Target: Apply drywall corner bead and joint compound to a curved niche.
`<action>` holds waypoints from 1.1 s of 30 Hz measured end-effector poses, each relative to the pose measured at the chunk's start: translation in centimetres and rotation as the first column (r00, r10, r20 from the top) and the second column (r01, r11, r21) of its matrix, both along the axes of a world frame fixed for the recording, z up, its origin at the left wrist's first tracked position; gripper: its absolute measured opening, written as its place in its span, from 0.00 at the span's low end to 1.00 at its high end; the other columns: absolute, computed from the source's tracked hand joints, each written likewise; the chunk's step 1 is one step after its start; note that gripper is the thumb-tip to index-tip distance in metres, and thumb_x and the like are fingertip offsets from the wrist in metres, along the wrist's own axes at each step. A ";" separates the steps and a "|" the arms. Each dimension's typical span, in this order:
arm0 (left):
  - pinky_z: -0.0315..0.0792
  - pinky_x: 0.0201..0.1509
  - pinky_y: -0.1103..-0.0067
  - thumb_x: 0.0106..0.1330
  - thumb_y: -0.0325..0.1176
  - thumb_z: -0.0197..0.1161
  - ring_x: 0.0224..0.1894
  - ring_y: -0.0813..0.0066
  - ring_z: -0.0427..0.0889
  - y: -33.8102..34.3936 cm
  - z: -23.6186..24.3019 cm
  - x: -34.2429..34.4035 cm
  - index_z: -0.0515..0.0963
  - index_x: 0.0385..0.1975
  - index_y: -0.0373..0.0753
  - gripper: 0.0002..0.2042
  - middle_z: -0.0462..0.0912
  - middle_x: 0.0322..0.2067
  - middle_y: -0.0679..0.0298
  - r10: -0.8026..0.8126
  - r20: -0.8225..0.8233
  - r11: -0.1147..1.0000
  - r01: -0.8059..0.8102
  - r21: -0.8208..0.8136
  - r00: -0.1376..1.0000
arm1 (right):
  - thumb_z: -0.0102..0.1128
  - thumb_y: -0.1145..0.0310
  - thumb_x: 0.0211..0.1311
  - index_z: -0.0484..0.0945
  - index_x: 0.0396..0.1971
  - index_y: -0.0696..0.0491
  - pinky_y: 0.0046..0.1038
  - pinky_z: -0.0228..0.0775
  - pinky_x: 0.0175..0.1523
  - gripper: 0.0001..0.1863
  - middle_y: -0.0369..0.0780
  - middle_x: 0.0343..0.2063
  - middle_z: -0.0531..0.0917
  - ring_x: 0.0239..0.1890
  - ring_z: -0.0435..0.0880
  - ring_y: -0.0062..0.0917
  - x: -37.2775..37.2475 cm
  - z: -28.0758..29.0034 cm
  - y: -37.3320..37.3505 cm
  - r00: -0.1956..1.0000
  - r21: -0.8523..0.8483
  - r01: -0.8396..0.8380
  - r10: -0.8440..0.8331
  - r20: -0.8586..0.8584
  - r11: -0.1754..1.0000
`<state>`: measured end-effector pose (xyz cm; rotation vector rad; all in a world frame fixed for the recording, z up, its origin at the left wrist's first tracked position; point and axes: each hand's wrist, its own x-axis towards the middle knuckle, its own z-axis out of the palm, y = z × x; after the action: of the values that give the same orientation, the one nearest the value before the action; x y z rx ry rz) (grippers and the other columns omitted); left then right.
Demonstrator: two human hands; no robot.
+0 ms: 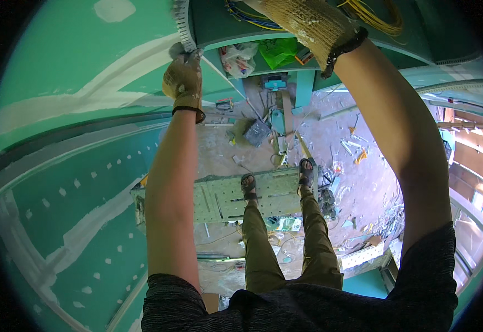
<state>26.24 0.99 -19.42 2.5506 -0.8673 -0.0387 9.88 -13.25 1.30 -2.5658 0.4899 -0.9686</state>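
My left hand [183,80], in a worn tan work glove, is raised to the curved edge of a green wall panel. Its fingers are closed at the lower end of a perforated bead strip [183,25] that follows that edge. A thin pale strip [225,78] slants down and right from beside this hand. My right hand [310,27], in a similar glove with whitish smears, reaches up and left across the curved green ledge. The upper frame edge cuts off its fingertips, so its grip is hidden.
My feet stand on a perforated platform [225,199] above a littered floor [357,122]. Beneath the ledge lie a clear plastic bag [238,58] and a green bag [278,51]. Blue cables [252,19] and yellow cables [382,21] rest above. Green panels with white filler [81,205] rise left.
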 end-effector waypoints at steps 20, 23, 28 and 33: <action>0.78 0.44 0.55 0.71 0.59 0.51 0.40 0.43 0.86 -0.6 -0.9 -0.3 0.87 0.39 0.44 0.25 0.87 0.36 0.48 -0.048 -0.027 0.998 0.049 0.035 0.998 | 0.58 0.64 0.72 0.83 0.37 0.55 0.27 0.76 0.40 0.10 0.37 0.31 0.87 0.35 0.85 0.25 0.9 -3.2 -2.7 0.962 0.651 -0.240 0.086 0.260 0.720; 0.78 0.44 0.54 0.71 0.59 0.52 0.40 0.44 0.86 -0.9 -0.9 -0.3 0.87 0.40 0.43 0.25 0.87 0.36 0.49 -0.001 -0.040 0.994 0.006 0.112 0.999 | 0.56 0.70 0.73 0.82 0.38 0.56 0.21 0.74 0.41 0.08 0.33 0.31 0.85 0.36 0.82 0.19 1.6 -5.5 -1.0 0.810 0.664 -0.553 0.140 0.569 0.502; 0.78 0.45 0.56 0.69 0.64 0.52 0.43 0.45 0.86 -0.4 -0.6 -0.3 0.87 0.40 0.42 0.29 0.87 0.39 0.48 0.027 -0.129 0.992 -0.011 0.127 0.991 | 0.57 0.64 0.70 0.82 0.36 0.54 0.26 0.73 0.40 0.10 0.37 0.29 0.84 0.33 0.79 0.19 1.6 2.1 6.1 0.977 0.819 0.162 -0.203 -0.058 0.550; 0.78 0.43 0.56 0.68 0.51 0.57 0.42 0.43 0.85 -0.7 -0.8 -0.7 0.86 0.36 0.39 0.20 0.87 0.37 0.47 -0.002 -0.080 0.995 0.010 0.101 0.997 | 0.56 0.72 0.64 0.83 0.38 0.57 0.28 0.77 0.45 0.08 0.43 0.37 0.87 0.42 0.87 0.27 1.4 -1.4 5.0 1.000 -0.272 0.024 -0.020 0.020 0.962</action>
<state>25.53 0.32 -20.19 2.6200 -0.8629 -0.1902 11.30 -8.24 -0.10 -2.7966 0.4051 -1.1348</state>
